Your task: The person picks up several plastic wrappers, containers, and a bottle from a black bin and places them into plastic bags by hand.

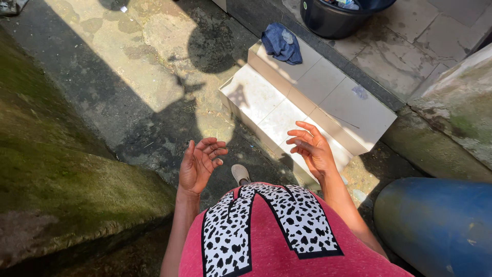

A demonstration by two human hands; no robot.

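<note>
Head view: I am standing outdoors in hard sun, holding both hands out empty over the ground just short of the white tiled step (328, 97). My left hand (199, 165) is hovering palm up over the wet, dark concrete (154, 128), well to the left of the step; its fingers (215, 149) are curling loosely inward, spread apart and gripping nothing. My right hand (313, 150) is hanging over the near edge of the step, its fingers (302, 136) likewise bent, apart and pinching nothing. My pale shoe (240, 173) is showing just in front of the step, between the two hands, above the hem of my red shirt (277, 236).

A crumpled blue cloth (282, 43) is lying on the far corner of the step, well beyond either hand. Past the step, a dark bucket (333, 18) is sitting on the upper paving; something pale and bluish is showing at its rim, but I cannot tell what it is. To the right of the step a large blue drum (435, 225) is lying at the frame's edge, its contents hidden.

The ground beside the step is looking damp, and the bank (56, 169) left of it mossy; I am judging that a slip on the wet concrete or a stubbed toe on the tile edge is the likeliest mishap here.
</note>
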